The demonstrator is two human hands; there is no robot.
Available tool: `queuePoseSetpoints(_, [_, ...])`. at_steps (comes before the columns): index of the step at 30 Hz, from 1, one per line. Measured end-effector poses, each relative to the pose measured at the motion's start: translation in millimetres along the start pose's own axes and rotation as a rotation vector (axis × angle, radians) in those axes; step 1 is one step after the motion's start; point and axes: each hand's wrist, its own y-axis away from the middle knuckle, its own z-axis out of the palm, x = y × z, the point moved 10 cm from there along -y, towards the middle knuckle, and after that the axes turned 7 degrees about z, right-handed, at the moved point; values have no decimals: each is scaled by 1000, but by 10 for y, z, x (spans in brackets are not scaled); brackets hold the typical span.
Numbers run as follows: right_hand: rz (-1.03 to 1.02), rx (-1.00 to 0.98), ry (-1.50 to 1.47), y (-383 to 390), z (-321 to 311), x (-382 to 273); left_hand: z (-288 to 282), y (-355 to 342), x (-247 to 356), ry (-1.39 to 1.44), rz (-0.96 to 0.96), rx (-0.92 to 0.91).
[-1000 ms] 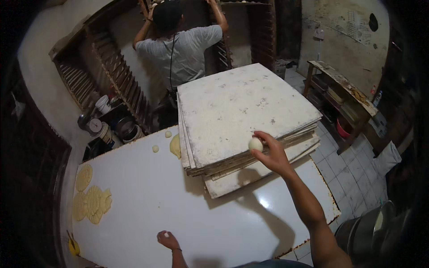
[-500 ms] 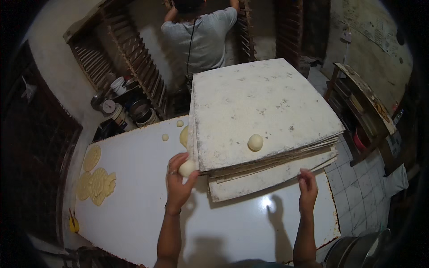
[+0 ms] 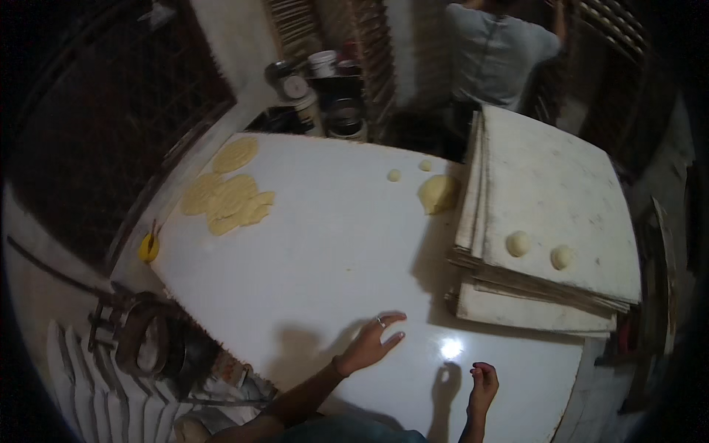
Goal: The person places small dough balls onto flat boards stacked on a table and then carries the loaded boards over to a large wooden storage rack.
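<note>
My left hand (image 3: 371, 341) hovers over the white table (image 3: 310, 266), fingers apart, empty, a ring on one finger. Lower right of it, my right hand (image 3: 484, 385) has its fingers curled together with nothing visible in them. Above and right of both, two pale dough balls (image 3: 518, 244) (image 3: 561, 258) rest on a stack of flour-dusted boards (image 3: 561, 177). Left of that stack lie a yellow dough mound (image 3: 436, 193) and two small dough balls (image 3: 394, 175) (image 3: 425, 166). Flattened dough pieces (image 3: 229, 207) spread over the table's far left.
A co-worker (image 3: 495, 55) stands behind the stack with arms raised at wooden racks (image 3: 373, 59). Buckets (image 3: 322, 63) and a dial scale (image 3: 295, 86) sit beyond the table's back edge. A yellow object (image 3: 148, 247) is at the left edge; metal equipment (image 3: 148, 343) stands lower left.
My left hand released a dough ball onto the top board beside the other and moved down off the stack. My right hand dropped lower. The view has swung left.
</note>
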Motion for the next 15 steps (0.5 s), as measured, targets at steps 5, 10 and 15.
queuePoseSetpoints(5, [-223, -635, 340, -4, 2281, -172, -339, 1668, -1083, -72, -220, -410])
queuePoseSetpoints(10, [9, -872, 291, -142, 4780, 132, -1509, 2086, -1847, -35, -361, -195])
queuePoseSetpoints(15, [-419, -593, 357, -721, 7482, 132, -2638, 2420, -2222, 148, -515, 102])
